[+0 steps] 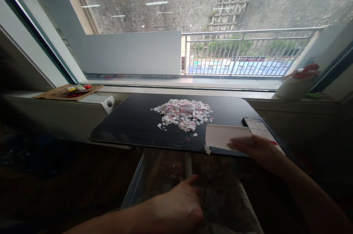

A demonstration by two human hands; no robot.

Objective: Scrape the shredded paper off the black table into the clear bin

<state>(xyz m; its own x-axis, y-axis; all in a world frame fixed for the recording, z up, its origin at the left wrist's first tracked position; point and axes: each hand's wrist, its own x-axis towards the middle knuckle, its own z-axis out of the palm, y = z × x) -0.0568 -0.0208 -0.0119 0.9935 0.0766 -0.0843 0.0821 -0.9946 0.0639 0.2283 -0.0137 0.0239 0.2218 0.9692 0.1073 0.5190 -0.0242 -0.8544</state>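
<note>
My right hand (255, 149) grips a pale pinkish flat board (220, 134) by its right part. The board lies at the near right of a dark wood-grain tabletop (127, 123), with small paper bits (207, 149) at its lower left corner. To its left is a heap of small white and pink paper squares (184, 112). Below the near edge, my left hand (182, 201) is curled over a clear plastic container (138, 182) with a few bits inside. Its fingers are partly in shadow; what they hold, if anything, is hidden.
A phone (260, 127) with a lit screen lies at the tabletop's right edge. On the left, a radiator (96, 103) carries a brown sheet (49, 93) with small coloured items. A white pot (293, 86) stands on the right sill. A large window (193, 6) closes off the far side.
</note>
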